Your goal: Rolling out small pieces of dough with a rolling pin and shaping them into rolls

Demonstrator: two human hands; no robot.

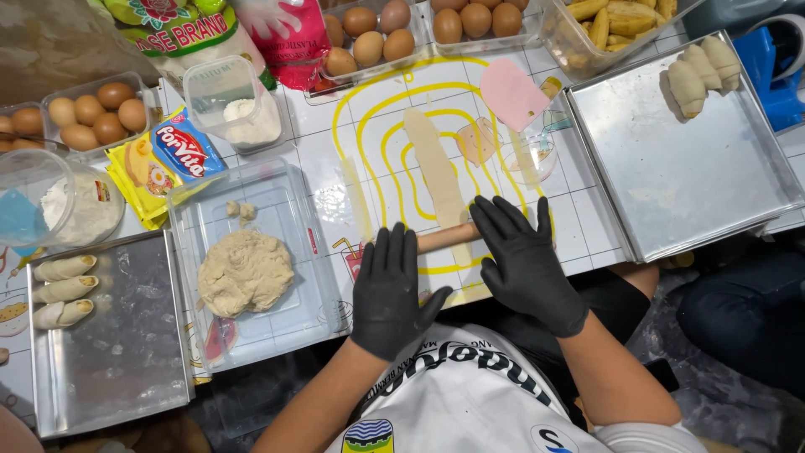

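Both my hands wear black gloves and lie flat, fingers spread, on a wooden rolling pin (443, 237) at the table's near edge. My left hand (392, 289) covers the pin's left end, my right hand (521, 260) its right end. Under the pin a long thin strip of pale dough (436, 164) stretches away from me across the white patterned table (335, 159). Only the pin's middle shows between my hands.
A clear tray (289, 327) with a dough lump (245, 273) sits at left, beside a metal tray (126, 352) with three rolled pieces. At right is a metal tray (696, 176) with rolls. A pink scraper (511, 94), egg cartons (369, 38), flour tubs and packets line the back.
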